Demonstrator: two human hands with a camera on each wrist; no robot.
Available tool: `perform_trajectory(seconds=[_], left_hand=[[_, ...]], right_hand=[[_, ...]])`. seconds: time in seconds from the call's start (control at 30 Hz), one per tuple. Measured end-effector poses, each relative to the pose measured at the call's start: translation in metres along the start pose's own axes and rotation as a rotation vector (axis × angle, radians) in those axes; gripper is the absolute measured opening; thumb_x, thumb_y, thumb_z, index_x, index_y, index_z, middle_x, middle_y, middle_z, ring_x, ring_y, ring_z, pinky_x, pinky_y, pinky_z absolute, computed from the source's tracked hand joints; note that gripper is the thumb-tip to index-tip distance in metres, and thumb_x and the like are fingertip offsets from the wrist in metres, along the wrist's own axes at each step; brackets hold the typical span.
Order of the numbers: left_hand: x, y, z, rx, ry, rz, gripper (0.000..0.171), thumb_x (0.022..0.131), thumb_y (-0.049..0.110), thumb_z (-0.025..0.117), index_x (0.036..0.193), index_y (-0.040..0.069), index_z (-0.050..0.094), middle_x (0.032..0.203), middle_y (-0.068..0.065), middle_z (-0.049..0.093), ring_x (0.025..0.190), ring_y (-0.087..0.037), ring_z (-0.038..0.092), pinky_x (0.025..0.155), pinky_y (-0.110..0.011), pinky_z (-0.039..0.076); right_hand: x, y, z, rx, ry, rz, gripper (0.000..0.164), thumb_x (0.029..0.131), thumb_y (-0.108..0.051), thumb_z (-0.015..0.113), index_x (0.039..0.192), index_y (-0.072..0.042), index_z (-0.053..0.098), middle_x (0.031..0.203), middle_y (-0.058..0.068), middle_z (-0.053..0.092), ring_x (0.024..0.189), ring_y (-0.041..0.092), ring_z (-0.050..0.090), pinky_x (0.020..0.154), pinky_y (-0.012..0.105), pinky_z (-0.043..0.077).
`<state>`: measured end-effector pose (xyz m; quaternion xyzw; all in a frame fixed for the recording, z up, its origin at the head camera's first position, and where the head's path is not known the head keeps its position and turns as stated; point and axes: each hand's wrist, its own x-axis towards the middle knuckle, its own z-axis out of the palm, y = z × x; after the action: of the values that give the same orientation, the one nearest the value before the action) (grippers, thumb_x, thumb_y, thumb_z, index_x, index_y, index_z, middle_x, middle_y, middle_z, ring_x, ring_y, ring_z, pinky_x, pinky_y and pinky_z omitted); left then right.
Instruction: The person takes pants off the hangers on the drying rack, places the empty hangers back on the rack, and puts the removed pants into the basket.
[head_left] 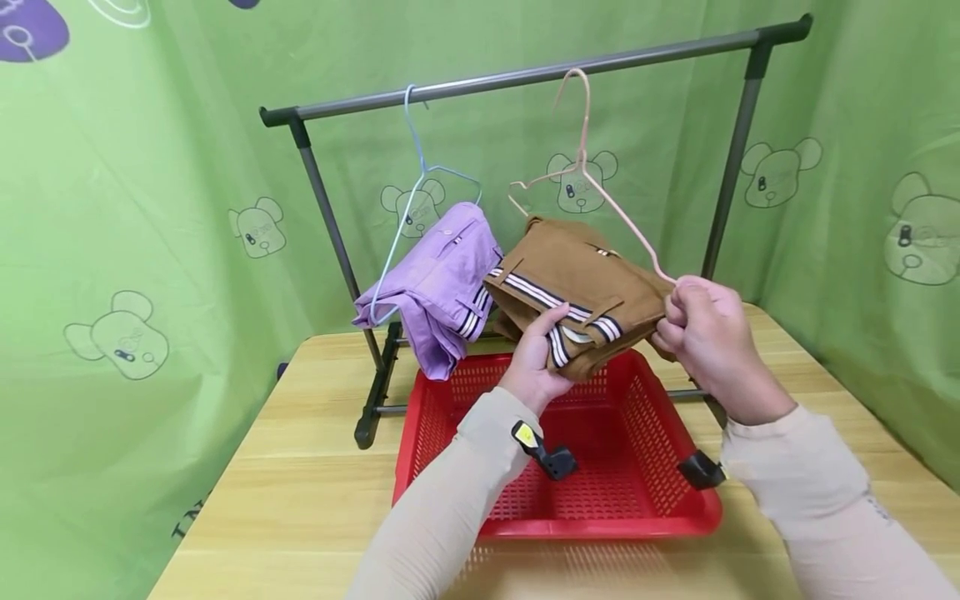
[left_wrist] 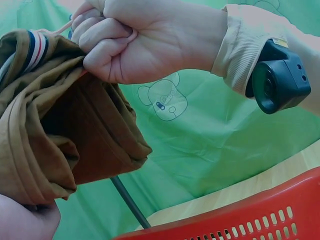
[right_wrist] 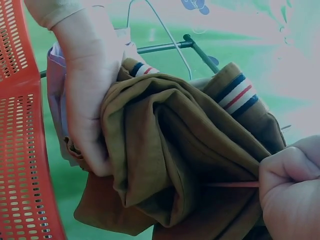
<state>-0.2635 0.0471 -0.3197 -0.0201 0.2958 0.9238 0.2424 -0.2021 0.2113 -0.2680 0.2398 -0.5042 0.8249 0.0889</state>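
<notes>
Folded brown trousers [head_left: 577,271] with a striped waistband hang across a pink hanger [head_left: 618,208]. My left hand [head_left: 536,362] holds their waistband end from below, thumb on top. At the hanger's lower right corner, my right hand [head_left: 708,342] grips the pink wire with curled fingers; the right wrist view shows the wire running from that hand [right_wrist: 295,185] into the folds. The hanger's hook is at the rail [head_left: 487,82], but whether it rests on it I cannot tell. To the left, folded purple trousers [head_left: 442,267] hang on a blue hanger [head_left: 397,229] hooked on the rail.
Below the trousers, a red perforated basket [head_left: 600,527] stands on the wooden table [head_left: 300,483]. The dark metal rack's posts [head_left: 326,208] rise on both sides of the hangers. A green printed curtain [head_left: 187,208] is behind and beside the table.
</notes>
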Motion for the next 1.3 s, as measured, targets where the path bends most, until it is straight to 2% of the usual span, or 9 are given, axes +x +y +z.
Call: perform_trajectory(seconds=[0.17, 0.4, 0.67, 0.8, 1.03, 1.3], left_hand=[[-0.002, 0.001, 0.000, 0.007, -0.035, -0.002, 0.016, 0.093, 0.023, 0.054, 0.096, 0.010, 0.063, 0.092, -0.002, 0.067, 0.087, -0.015, 0.063, 0.096, -0.037, 0.040], [-0.003, 0.002, -0.002, -0.001, 0.008, -0.008, 0.014, 0.094, 0.018, 0.054, 0.094, 0.007, 0.063, 0.089, -0.003, 0.068, 0.082, -0.015, 0.065, 0.094, -0.036, 0.043], [-0.006, -0.002, -0.010, -0.002, -0.043, 0.013, 0.015, 0.096, 0.017, 0.052, 0.097, 0.007, 0.062, 0.091, -0.003, 0.068, 0.083, -0.015, 0.065, 0.090, -0.032, 0.046], [-0.008, -0.003, -0.014, -0.012, -0.026, 0.009, 0.015, 0.096, 0.017, 0.049, 0.096, 0.007, 0.060, 0.089, -0.003, 0.067, 0.082, -0.015, 0.065, 0.086, -0.031, 0.047], [-0.001, 0.007, -0.005, 0.002, -0.086, 0.056, 0.017, 0.096, 0.018, 0.050, 0.097, 0.006, 0.061, 0.089, -0.003, 0.067, 0.081, -0.014, 0.065, 0.081, -0.030, 0.050], [-0.003, 0.003, -0.006, -0.023, -0.043, 0.039, 0.015, 0.095, 0.017, 0.050, 0.095, 0.007, 0.062, 0.088, -0.003, 0.067, 0.080, -0.015, 0.065, 0.077, -0.030, 0.052]], right_hand=[[0.001, -0.002, 0.000, 0.012, 0.000, 0.010, 0.036, 0.102, -0.003, 0.025, 0.066, -0.006, 0.027, 0.062, 0.005, 0.014, 0.047, 0.017, 0.011, 0.045, 0.030, 0.006], [-0.001, 0.002, -0.008, 0.003, 0.037, 0.071, 0.036, 0.101, -0.002, 0.024, 0.066, -0.006, 0.029, 0.061, 0.006, 0.015, 0.047, 0.018, 0.012, 0.047, 0.032, 0.007], [-0.006, 0.009, -0.009, -0.009, 0.044, 0.068, 0.035, 0.101, -0.002, 0.025, 0.066, -0.006, 0.030, 0.061, 0.006, 0.016, 0.047, 0.017, 0.013, 0.047, 0.032, 0.008], [-0.008, 0.011, -0.007, -0.057, 0.034, 0.080, 0.035, 0.100, -0.002, 0.024, 0.067, -0.007, 0.031, 0.058, 0.005, 0.020, 0.046, 0.018, 0.015, 0.047, 0.033, 0.009], [0.005, 0.006, -0.004, -0.063, 0.046, 0.029, 0.035, 0.101, -0.004, 0.028, 0.066, -0.006, 0.032, 0.058, 0.004, 0.021, 0.046, 0.017, 0.017, 0.048, 0.033, 0.011], [0.001, 0.007, -0.006, -0.061, 0.058, 0.051, 0.034, 0.099, -0.001, 0.025, 0.065, -0.007, 0.031, 0.058, 0.004, 0.020, 0.045, 0.014, 0.020, 0.048, 0.033, 0.010]])
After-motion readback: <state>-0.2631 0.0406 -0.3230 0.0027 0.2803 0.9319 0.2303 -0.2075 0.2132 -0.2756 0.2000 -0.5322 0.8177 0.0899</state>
